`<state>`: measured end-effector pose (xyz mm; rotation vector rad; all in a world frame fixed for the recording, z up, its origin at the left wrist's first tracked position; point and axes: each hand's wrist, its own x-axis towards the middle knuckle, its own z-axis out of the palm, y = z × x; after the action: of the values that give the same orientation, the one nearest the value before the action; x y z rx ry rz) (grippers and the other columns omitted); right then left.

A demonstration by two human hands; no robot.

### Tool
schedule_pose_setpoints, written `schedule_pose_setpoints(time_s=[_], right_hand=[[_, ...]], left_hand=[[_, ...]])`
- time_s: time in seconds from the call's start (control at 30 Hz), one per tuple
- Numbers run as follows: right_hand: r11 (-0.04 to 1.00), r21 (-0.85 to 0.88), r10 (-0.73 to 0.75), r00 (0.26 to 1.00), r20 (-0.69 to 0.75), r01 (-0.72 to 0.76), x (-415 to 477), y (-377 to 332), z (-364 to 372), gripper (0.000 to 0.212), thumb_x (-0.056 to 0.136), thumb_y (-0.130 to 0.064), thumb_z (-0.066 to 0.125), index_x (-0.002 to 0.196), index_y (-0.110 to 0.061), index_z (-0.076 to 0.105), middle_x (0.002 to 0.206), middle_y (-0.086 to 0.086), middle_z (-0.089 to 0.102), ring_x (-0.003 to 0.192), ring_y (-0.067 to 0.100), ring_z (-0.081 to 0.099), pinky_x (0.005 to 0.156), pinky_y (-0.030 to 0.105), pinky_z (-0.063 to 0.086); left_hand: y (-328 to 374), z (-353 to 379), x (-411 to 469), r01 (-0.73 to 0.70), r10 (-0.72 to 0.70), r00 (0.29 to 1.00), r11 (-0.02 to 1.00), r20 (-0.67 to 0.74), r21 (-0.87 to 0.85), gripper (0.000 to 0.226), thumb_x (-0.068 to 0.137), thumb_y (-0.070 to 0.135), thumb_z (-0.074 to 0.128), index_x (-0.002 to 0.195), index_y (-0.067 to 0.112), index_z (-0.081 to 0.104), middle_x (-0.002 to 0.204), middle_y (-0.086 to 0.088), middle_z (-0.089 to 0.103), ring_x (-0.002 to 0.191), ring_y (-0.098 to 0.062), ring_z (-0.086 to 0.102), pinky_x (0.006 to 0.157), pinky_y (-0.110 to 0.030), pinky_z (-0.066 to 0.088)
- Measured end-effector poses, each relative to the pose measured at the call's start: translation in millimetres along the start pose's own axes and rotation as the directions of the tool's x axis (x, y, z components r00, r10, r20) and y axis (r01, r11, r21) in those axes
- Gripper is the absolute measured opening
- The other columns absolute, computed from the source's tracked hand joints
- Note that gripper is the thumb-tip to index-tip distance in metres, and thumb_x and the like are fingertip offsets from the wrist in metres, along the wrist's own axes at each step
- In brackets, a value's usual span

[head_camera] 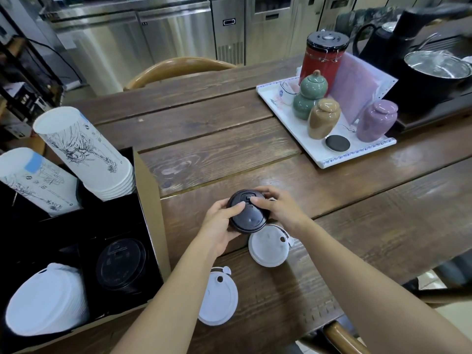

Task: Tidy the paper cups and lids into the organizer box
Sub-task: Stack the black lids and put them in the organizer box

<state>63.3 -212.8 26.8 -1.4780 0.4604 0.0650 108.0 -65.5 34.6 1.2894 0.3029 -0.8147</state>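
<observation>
item: round black plastic cup lid (247, 212), held above the dark plank wooden table (229, 134) between both our hands; our left hand (219, 226) grips its near-left rim with the thumb laid across the top, our right hand (277, 208) closes on its far-right rim with a fingertip on the raised sip tab. just below it, two round white plastic lids lie flat on the table: one (269, 247) partly under the black lid and our right wrist, the other (218, 297) nearer the table edge, beside our left forearm. at the left, the black-lined cardboard organizer box (150, 195) holds in its near compartments a stack of white lids (48, 300) and a stack of black lids (121, 263), and in its far compartments two tilted stacks of white printed paper cups (84, 152) (33, 180). at the far right, a white rectangular tray (329, 159) carries a red canister (323, 54) and green (307, 95), tan (323, 117) and purple (376, 120) ceramic jars.
</observation>
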Motion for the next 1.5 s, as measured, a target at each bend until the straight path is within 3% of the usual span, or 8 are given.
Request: schedule_pose_setpoints(time_s=[0.2,0.47,0.63,0.9,1.07,1.27,1.4,1.5], right_hand=[[0.993,-0.065,-0.108,0.973,-0.205,0.097,17.0,-12.8,-23.7,0.039,0.079,-0.018,0.073,0.115,-0.008,0.061,0.109,0.007,0.062,0.099,0.018,0.06,0.08,0.023,0.049],[0.991,-0.121,-0.081,0.984,-0.157,0.062,39.9,-12.9,-45.4,0.022,0.085,-0.016,0.066,0.105,-0.009,0.065,0.096,0.002,0.065,0.086,0.013,0.06,0.069,0.018,0.049],[0.978,-0.208,-0.046,0.993,-0.108,0.023,49.5,2.8,-52.7,0.018,0.087,-0.021,0.064,0.103,-0.012,0.067,0.096,0.0,0.067,0.088,0.013,0.062,0.079,0.024,0.051],[0.935,-0.344,0.092,0.996,-0.001,-0.087,60.8,6.7,-56.0,0.037,0.086,-0.033,0.064,0.112,-0.006,0.065,0.106,0.009,0.069,0.093,0.018,0.064,0.071,0.019,0.05],[0.907,-0.382,0.194,0.981,0.001,-0.179,63.8,-1.3,-57.6,0.035,0.082,-0.038,0.067,0.075,-0.004,0.065,0.076,0.007,0.067,0.068,0.016,0.061,0.06,0.023,0.045],[0.938,-0.323,0.138,0.99,0.005,-0.129,66.2,-11.5,-55.3,0.026,0.084,-0.033,0.067,0.074,-0.009,0.065,0.066,-0.001,0.065,0.057,0.002,0.06,0.045,0.01,0.043],[0.967,-0.247,0.048,0.999,-0.025,-0.053,70.7,-17.2,-45.9,0.034,0.081,-0.036,0.069,0.075,-0.003,0.068,0.076,0.009,0.071,0.067,0.014,0.064,0.058,0.022,0.045],[0.959,-0.281,-0.024,1.0,-0.007,0.021,76.3,-25.4,-27.9,0.035,0.081,-0.038,0.068,0.082,-0.003,0.07,0.079,0.006,0.071,0.072,0.014,0.065,0.061,0.024,0.047]], left_hand=[[10.3,23.8,6.6,0.017,-0.02,1.0,0.969,0.011,0.246,0.039,0.08,0.016,0.071,0.116,0.006,0.058,0.116,-0.014,0.065,0.107,-0.028,0.061,0.076,-0.033,0.055],[5.8,55.6,24.9,-0.001,0.026,0.997,0.949,-0.075,0.314,0.04,0.086,0.019,0.066,0.119,0.001,0.055,0.117,-0.015,0.06,0.099,-0.022,0.055,0.085,-0.031,0.051],[-2.5,59.4,34.8,0.017,0.055,0.982,0.925,-0.179,0.379,0.046,0.087,0.021,0.064,0.126,0.001,0.051,0.129,-0.015,0.055,0.113,-0.027,0.054,0.094,-0.04,0.052],[-11.2,61.1,41.9,0.149,-0.078,0.955,0.961,-0.285,0.235,0.048,0.082,0.017,0.069,0.124,0.0,0.053,0.136,-0.015,0.049,0.118,-0.031,0.052,0.09,-0.042,0.053],[-8.7,66.0,48.5,0.202,-0.153,0.928,0.973,-0.34,0.114,0.057,0.073,0.009,0.076,0.123,0.001,0.05,0.137,-0.012,0.042,0.113,-0.033,0.053,0.085,-0.045,0.056],[0.0,61.3,52.9,0.202,-0.214,0.936,0.977,-0.279,-0.071,0.046,0.075,0.0,0.072,0.117,0.004,0.053,0.118,-0.006,0.052,0.111,-0.024,0.049,0.099,-0.042,0.045],[16.4,57.3,42.3,0.184,-0.214,0.951,0.972,-0.223,-0.146,0.047,0.078,0.009,0.071,0.121,0.006,0.053,0.128,-0.01,0.058,0.121,-0.026,0.051,0.099,-0.035,0.039],[29.9,45.0,31.6,0.131,-0.179,0.951,0.972,-0.253,-0.194,0.044,0.078,0.011,0.072,0.119,0.012,0.056,0.122,-0.011,0.061,0.113,-0.027,0.055,0.091,-0.044,0.044]])
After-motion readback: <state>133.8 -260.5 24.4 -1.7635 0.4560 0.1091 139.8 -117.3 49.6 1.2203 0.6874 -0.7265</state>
